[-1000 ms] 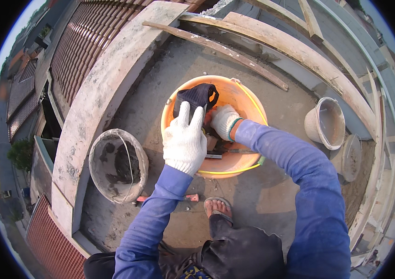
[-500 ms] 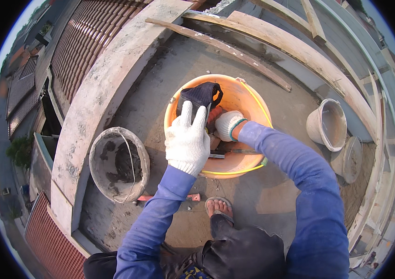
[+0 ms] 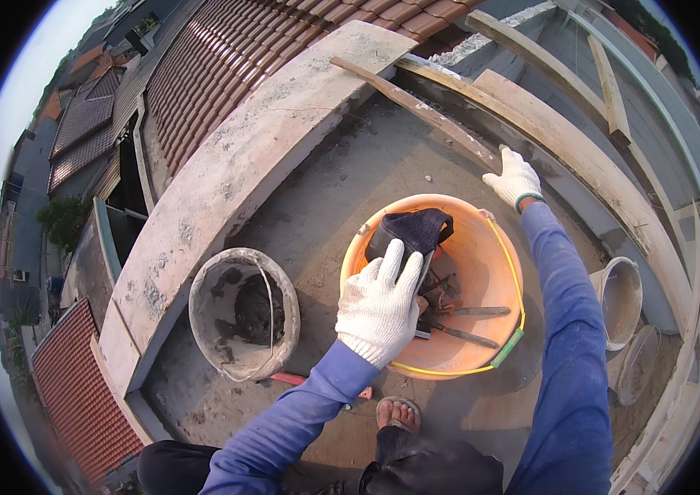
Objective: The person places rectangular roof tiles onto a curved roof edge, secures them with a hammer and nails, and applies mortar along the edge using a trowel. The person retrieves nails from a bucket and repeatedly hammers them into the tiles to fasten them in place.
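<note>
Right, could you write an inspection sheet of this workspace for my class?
Surface: dusty grey concrete floor.
Job's things: orange bucket containing a dark fabric item and tools.
Clutter: smeared grey bucket, left; pale bucket, right; wooden plank beyond the orange bucket.
Hands: gloved left hand at the fabric item; gloved right hand at the plank's near end; grips unclear.
Cables: nothing seen.
Surroundings: low wall, tiled roof beyond.

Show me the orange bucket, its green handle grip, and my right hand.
Orange bucket (image 3: 486,276): head view, bare inner wall.
Green handle grip (image 3: 507,349): head view, middle of its length.
Right hand (image 3: 516,180): head view, middle of the gloved hand.
</note>
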The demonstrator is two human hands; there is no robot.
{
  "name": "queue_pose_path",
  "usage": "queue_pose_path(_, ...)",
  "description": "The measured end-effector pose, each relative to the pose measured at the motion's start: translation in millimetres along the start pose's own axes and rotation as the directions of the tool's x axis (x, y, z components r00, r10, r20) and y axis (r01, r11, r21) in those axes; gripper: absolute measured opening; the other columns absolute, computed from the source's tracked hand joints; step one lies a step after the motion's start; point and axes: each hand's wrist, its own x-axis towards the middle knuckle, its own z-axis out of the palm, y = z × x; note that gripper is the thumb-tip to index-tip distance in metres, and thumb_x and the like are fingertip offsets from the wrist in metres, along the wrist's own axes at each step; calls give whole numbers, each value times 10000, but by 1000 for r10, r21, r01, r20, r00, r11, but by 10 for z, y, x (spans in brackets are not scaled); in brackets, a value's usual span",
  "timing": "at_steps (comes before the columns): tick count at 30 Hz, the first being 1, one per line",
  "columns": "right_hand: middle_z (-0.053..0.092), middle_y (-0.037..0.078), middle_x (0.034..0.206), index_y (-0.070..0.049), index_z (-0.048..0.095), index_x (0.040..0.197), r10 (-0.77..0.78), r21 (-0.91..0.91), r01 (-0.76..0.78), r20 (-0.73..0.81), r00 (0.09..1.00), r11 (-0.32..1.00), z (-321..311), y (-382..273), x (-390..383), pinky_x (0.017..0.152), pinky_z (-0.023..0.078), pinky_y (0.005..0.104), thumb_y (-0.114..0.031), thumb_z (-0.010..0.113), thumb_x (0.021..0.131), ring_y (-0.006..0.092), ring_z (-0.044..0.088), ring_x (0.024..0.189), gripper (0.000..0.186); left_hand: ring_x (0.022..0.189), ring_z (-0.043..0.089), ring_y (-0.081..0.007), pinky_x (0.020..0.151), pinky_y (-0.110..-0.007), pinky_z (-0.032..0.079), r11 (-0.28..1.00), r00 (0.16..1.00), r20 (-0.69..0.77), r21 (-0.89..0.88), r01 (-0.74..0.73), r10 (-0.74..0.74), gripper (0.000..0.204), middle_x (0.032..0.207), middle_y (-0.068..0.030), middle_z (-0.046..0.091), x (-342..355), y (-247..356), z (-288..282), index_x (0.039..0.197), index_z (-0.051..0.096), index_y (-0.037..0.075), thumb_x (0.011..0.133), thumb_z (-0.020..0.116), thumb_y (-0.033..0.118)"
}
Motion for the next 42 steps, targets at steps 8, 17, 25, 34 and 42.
queue_pose_path(8,696,189,1355,-166,601,1511,-107,-6,107,-119,987,994,423,175,196,1058,563,538,-297,809,972,411,684,1273,592,1152,718,-399,925,-524,603,998,1000,-8,-67,-8,7,638,1440,-256,668,11,-69,-5,1418,691,52,814,843,190)
queue_pose_path(17,734,145,1342,-134,656,1514,-535,11,566,-310,786,825,-748,-1155,88,1095,538,474,-203,844,939,376,692,1232,609,1061,717,-357,868,-493,607,990,996,-86,-143,1,-13,641,1414,-249,674,14,-101,-46,1364,701,32,737,795,124)
queue_pose_path(25,746,139,1340,-193,699,1453,-850,-210,823,-124,512,527,-704,-4040,452,1109,560,498,-156,795,970,381,691,1273,494,1064,717,-324,861,-464,614,989,995,-86,-142,28,-40,628,1404,-215,681,2,-147,12,1383,704,51,763,772,125)
queue_pose_path(34,718,167,1401,-143,692,1456,-817,-140,806,-54,574,575,-263,-4194,308,1138,539,505,-247,719,1038,373,681,1317,432,1048,718,-333,885,-483,614,976,1000,-7,-217,23,-25,477,1336,-196,704,3,-151,61,1256,722,1,801,767,138)
queue_pose_path(42,801,128,1216,-74,759,1361,-775,200,789,-160,611,581,-1382,-2029,-584,919,658,385,-327,665,1114,259,792,1025,365,1210,727,-380,989,-488,602,990,962,-258,-127,56,-87,478,1413,-172,717,-149,-109,202,1275,784,104,809,888,100)
